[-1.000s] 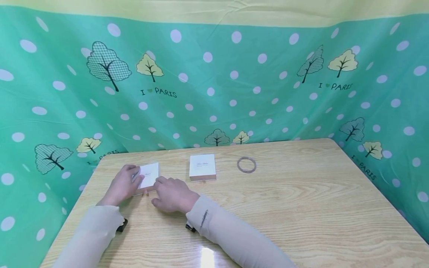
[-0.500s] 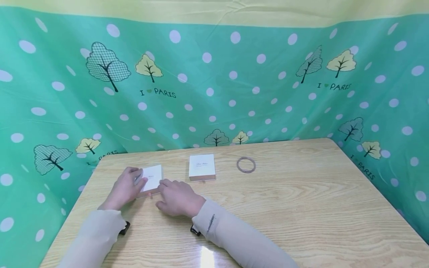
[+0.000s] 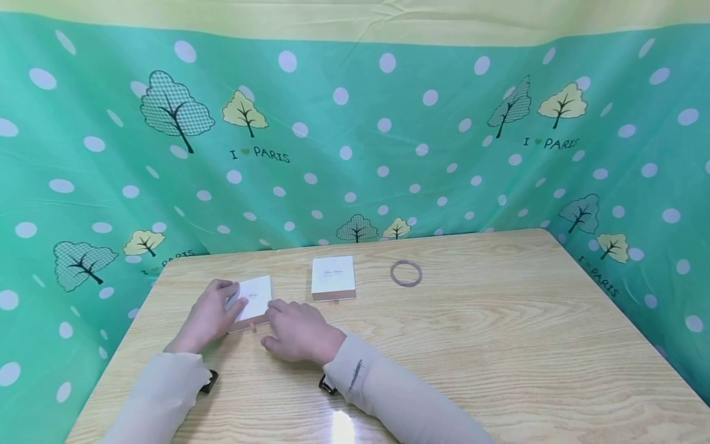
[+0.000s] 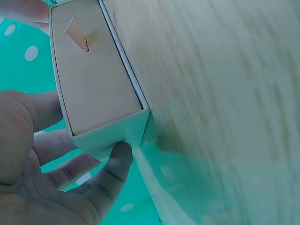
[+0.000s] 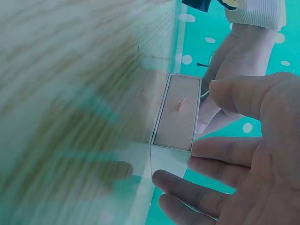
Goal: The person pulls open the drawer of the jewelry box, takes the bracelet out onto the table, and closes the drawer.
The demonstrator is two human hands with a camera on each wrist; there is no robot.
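A small white drawer box [image 3: 257, 293] with printed lettering on its lid lies at the table's left side. Its pinkish front [image 4: 96, 84] faces the person and carries a short ribbon pull tab [image 4: 76, 35]. The left hand [image 3: 208, 311] holds the box at its left end, thumb on the top and fingers against the side. At the opposite end, the right hand [image 3: 302, 333] touches the box with fairly straight fingertips. Its thumb [image 5: 234, 93] stands apart from the box in the right wrist view. The drawer front sits flush in its sleeve.
A second white box [image 3: 333, 274] of the same look stands near the table's back edge. Right of it lies a thin mauve ring [image 3: 407, 282]. The wood-grain table [image 3: 499, 345] is bordered by a green dotted curtain [image 3: 383, 142] behind and at the sides.
The box has slid a little to the right and toward the person, with both hands staying at its ends. The second box and the ring stay in place.
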